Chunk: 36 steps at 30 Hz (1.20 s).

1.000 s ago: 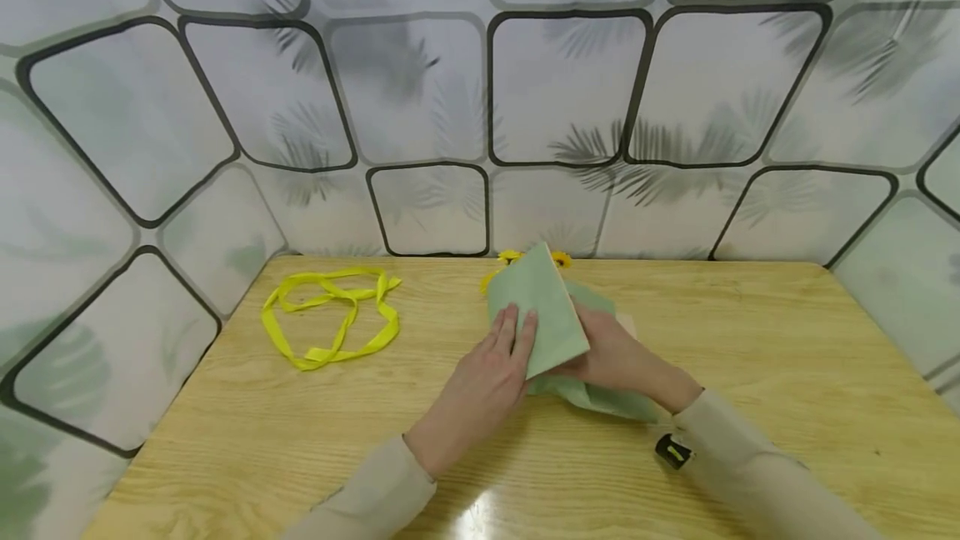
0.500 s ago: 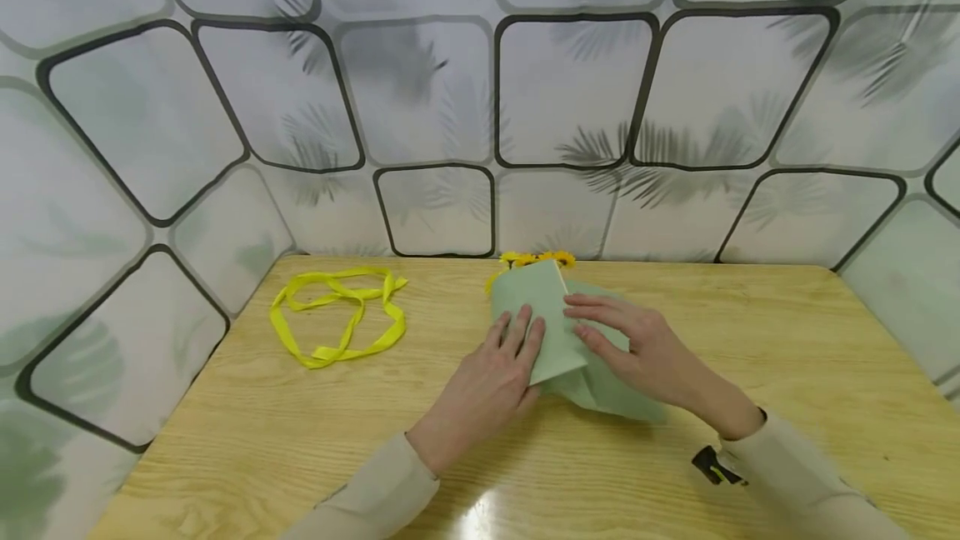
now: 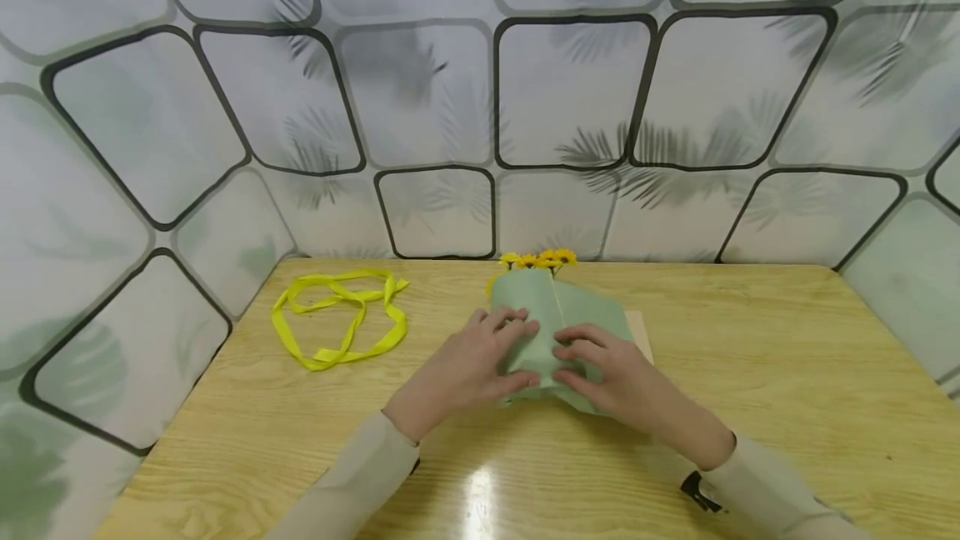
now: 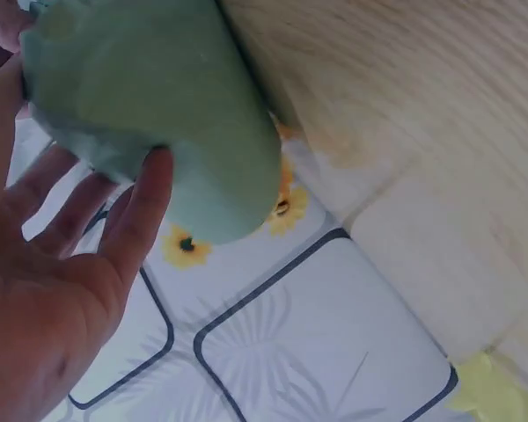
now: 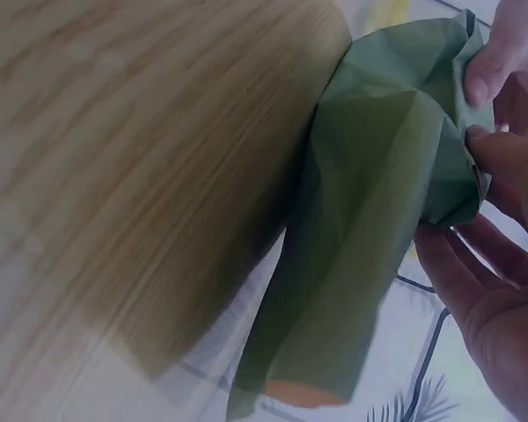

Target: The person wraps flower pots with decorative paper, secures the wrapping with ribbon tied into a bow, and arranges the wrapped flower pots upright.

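1. Your left hand (image 3: pixel 468 357) grasps the left side of the green paper (image 3: pixel 543 298), its fingers bent over the top and its thumb near the lower edge.
2. Your right hand (image 3: pixel 626 377) grasps the same paper from the right; in the right wrist view your thumb and fingers pinch its gathered end between them.
3. Your two thumbs are close together, just apart, at the end of the paper nearest you.
4. The paper lies rolled on the wooden table (image 3: pixel 750 357), a little right of the middle and towards the far edge. A long seam runs down its top, and creases gather by your hands.
5. Yellow flowers (image 3: pixel 527 260) poke out of the paper's far end; the left wrist view shows their dark centres.
6. Just right of the paper you can see part of a pale beige sheet (image 3: pixel 641 336), mostly hidden.
7. Well apart to your left, a yellow ribbon (image 3: pixel 360 297) lies in loose loops on the table.
8. Behind the table hangs a pale backdrop (image 3: pixel 570 90) printed with dark rounded outlines and grey leaves.
9. Your sleeves are light beige, with a small black strap (image 3: pixel 701 492) by the right cuff.
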{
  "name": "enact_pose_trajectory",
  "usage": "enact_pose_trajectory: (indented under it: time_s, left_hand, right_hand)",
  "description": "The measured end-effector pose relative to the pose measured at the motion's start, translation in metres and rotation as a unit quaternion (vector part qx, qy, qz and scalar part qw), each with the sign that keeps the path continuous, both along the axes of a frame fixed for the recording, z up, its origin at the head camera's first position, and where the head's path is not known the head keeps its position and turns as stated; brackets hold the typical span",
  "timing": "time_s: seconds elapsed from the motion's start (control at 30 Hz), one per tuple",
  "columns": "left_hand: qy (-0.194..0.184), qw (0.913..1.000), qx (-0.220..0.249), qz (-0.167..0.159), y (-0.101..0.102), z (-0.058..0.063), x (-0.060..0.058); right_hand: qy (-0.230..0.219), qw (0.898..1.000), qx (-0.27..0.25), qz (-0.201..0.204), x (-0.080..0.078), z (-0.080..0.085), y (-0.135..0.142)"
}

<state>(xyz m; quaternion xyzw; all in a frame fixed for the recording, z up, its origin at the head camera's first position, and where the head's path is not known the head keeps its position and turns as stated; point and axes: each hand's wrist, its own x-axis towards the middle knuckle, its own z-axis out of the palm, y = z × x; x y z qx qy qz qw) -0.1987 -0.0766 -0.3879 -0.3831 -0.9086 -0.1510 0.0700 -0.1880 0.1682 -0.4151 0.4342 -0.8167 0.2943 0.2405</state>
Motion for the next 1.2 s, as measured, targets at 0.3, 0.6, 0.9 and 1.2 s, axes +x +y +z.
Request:
enact_pose_trajectory:
  time_s: [0.3,0.6,0.9,1.2]
  left_hand:
    - [0.078,0.9966,0.019,0.02,0.002,-0.013,-0.009]
    - [-0.039,0.9979,0.046,0.024,-0.003,-0.016,-0.015]
    - [-0.078,0.9946,0.066,0.017,0.001,-0.011,-0.022]
    - [-0.071,0.9935,0.087,-0.019,0.003,-0.01,-0.029]
  right_hand:
    - [0.04,0.997,0.028,-0.053,0.002,0.0,-0.013]
    - [-0.007,0.995,0.028,-0.09,0.004,0.003,-0.017]
    - [-0.02,0.99,0.068,-0.122,0.006,-0.004,-0.004]
    - [-0.001,0.99,0.076,-0.121,0.002,-0.008,0.011]
